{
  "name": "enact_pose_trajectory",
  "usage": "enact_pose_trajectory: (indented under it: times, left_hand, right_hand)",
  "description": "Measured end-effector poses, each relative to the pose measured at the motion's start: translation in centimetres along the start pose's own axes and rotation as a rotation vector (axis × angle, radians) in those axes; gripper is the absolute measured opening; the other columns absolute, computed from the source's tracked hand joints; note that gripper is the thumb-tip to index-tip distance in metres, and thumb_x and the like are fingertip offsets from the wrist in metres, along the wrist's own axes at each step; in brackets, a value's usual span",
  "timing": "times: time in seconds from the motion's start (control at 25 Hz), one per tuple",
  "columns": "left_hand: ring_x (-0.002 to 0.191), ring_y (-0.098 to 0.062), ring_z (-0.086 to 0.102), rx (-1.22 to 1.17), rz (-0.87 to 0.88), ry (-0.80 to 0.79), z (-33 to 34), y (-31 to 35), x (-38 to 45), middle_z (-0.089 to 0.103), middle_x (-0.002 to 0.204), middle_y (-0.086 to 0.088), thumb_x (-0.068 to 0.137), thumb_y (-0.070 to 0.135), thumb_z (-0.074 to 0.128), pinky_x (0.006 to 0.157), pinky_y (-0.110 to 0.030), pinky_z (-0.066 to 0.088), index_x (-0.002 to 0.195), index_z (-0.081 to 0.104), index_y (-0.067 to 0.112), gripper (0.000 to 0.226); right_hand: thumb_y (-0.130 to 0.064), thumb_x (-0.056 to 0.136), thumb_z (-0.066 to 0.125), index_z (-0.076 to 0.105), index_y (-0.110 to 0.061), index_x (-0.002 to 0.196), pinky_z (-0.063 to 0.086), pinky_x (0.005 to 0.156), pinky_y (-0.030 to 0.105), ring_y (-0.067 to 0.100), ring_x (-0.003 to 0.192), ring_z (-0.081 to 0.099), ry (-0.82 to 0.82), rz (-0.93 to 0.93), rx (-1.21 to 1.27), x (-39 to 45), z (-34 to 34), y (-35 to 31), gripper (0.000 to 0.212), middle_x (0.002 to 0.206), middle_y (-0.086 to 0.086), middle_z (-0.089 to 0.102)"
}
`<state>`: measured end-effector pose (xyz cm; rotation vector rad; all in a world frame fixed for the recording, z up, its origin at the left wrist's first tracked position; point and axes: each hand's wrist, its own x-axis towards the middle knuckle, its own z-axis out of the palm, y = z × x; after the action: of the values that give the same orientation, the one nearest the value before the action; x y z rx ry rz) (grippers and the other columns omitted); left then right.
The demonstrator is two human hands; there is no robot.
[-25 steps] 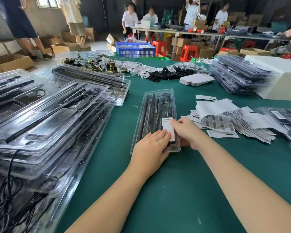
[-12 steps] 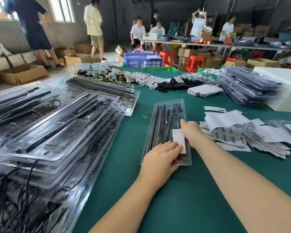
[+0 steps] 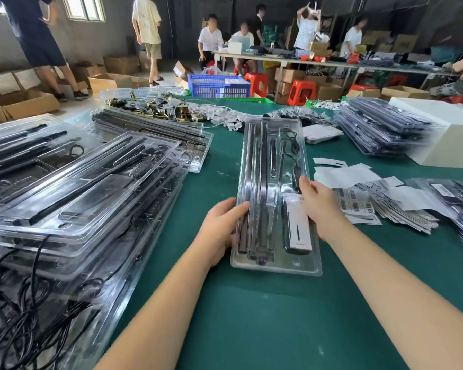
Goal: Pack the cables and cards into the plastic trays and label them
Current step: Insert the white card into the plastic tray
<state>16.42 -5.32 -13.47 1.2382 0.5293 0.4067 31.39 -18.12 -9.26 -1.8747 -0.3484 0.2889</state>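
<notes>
A clear plastic tray (image 3: 267, 166) with black rods and a cable inside is held up over the green table, its far end raised. A white label (image 3: 297, 222) is stuck on its near right part. My left hand (image 3: 221, 231) grips the tray's left edge, thumb on top. My right hand (image 3: 320, 206) grips its right edge beside the label. A heap of barcode labels and cards (image 3: 364, 201) lies to the right of the tray.
Stacks of filled clear trays (image 3: 72, 198) and loose black cables (image 3: 19, 316) crowd the left side. More trays (image 3: 382, 126) and a white box (image 3: 447, 134) stand at the far right. Metal parts and white tags (image 3: 171, 108) lie at the back. People work behind.
Both hands have left the label and taken the tray by its two long edges. The tray has come up off the table and nearer to me.
</notes>
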Motion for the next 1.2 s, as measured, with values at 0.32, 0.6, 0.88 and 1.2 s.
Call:
enact_pose_trajectory:
  times: [0.32,0.6,0.88,1.2]
  left_hand:
    - [0.097,-0.025,0.069,-0.266,0.122,-0.162,0.7,-0.4,-0.9,0.068,0.114,-0.017,0.094,0.023,0.057,0.078,-0.036,0.057,0.118,0.064,0.01,0.029]
    - [0.099,-0.02,0.07,-0.39,-0.064,-0.041,0.4,0.5,-0.6,0.07,0.115,-0.004,0.098,0.046,0.042,0.07,-0.03,0.058,0.129,0.056,0.025,0.04]
    - [0.1,-0.029,0.069,-0.685,-0.04,0.063,-2.0,1.0,0.4,0.068,0.117,-0.012,0.094,0.062,0.036,0.072,-0.038,0.058,0.125,0.055,0.018,0.057]
    - [0.096,-0.034,0.06,-0.786,-0.096,0.211,-3.9,1.5,1.2,0.055,0.12,-0.02,0.095,0.032,0.048,0.096,-0.049,0.044,0.136,0.041,0.003,0.051]
  right_hand:
    - [-0.024,0.092,0.062,0.061,-0.018,0.119,0.057,0.058,0.032,0.019,0.077,0.072,-0.397,0.159,0.413,-5.8,-0.9,2.0,0.027,0.095,0.002,0.075]
    - [-0.023,0.094,0.061,0.054,-0.034,0.114,0.05,0.073,0.012,-0.006,0.087,0.064,0.124,-0.474,0.034,-5.8,-5.3,0.9,0.023,0.1,-0.02,0.066]
    - [-0.003,0.082,0.064,0.065,-0.023,0.118,0.044,0.045,0.024,0.025,0.048,0.057,0.337,-1.168,-1.023,-4.6,-8.4,2.3,0.041,0.067,0.004,0.066]
    - [0.019,0.067,0.059,0.074,-0.013,0.111,0.061,0.065,0.04,0.029,0.079,0.073,0.224,-1.357,-1.188,-3.5,-10.5,8.6,0.057,0.096,0.015,0.074]
